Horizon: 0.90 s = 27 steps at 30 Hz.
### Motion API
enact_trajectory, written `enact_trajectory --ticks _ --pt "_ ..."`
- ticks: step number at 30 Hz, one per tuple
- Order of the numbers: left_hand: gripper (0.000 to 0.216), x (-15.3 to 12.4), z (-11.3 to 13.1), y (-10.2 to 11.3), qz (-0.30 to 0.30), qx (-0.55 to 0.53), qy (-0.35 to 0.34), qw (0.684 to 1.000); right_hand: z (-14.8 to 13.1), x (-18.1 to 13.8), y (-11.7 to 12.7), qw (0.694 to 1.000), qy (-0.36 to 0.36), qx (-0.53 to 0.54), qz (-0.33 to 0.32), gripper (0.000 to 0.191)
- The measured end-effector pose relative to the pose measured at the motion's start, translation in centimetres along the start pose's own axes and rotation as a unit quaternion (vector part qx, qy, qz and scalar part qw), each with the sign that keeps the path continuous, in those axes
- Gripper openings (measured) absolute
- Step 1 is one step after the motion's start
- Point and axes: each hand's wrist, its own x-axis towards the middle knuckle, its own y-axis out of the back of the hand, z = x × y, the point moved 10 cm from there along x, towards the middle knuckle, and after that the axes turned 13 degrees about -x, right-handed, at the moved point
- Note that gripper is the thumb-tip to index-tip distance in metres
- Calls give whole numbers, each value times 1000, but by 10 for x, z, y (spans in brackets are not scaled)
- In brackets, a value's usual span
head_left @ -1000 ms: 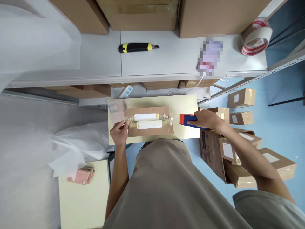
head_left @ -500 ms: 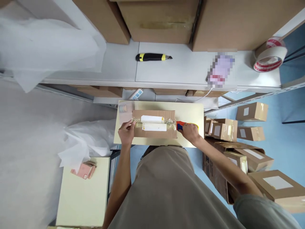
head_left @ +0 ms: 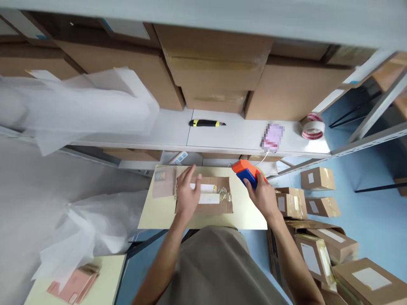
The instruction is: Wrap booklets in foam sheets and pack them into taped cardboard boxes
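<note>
A small cardboard box with white labels and clear tape lies on the cream work table. Over its left part is my left hand, fingers apart and holding nothing; whether it touches the box I cannot tell. My right hand grips an orange and blue tape gun, raised at the right of the box. A clear plastic sheet with a small picture lies at the table's left end.
On the shelf behind are a utility knife, a phone on a white cable, and tape rolls. Large cartons stand at its back. White wrapping sheets hang at left. Taped boxes fill the right.
My left hand has let go of the box's left end and opened above it. The tape gun, in my right hand, has lifted away from the box's right end. The view has tilted up.
</note>
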Motion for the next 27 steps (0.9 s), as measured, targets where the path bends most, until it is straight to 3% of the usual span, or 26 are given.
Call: enact_trajectory --ticks 3,7,11,15,19,22,25,27 --pt "44 32 59 -38 -59 -61 -83 993 -30 32 50 992 80 1 102 49" --pt "38 62 108 -75 -116 -104 -161 975 -62 81 86 981 121 -56 144 41" --pt "34 76 123 -81 -113 -119 -191 968 -79 119 87 977 127 -108 132 44" --pt "33 74 117 -67 -109 -120 -187 969 -85 140 70 979 131 -112 105 49" --pt "31 61 83 -33 -96 -113 -154 977 -84 134 66 980 107 -62 157 49" --pt "35 37 25 9 -68 -101 -103 987 -74 97 58 972 60 2 226 51" --pt "43 2 -62 55 -6 -49 20 999 -64 43 16 975 34 65 211 54" --pt "47 -27 -114 76 21 -9 116 993 -59 9 -31 986 8 103 130 60"
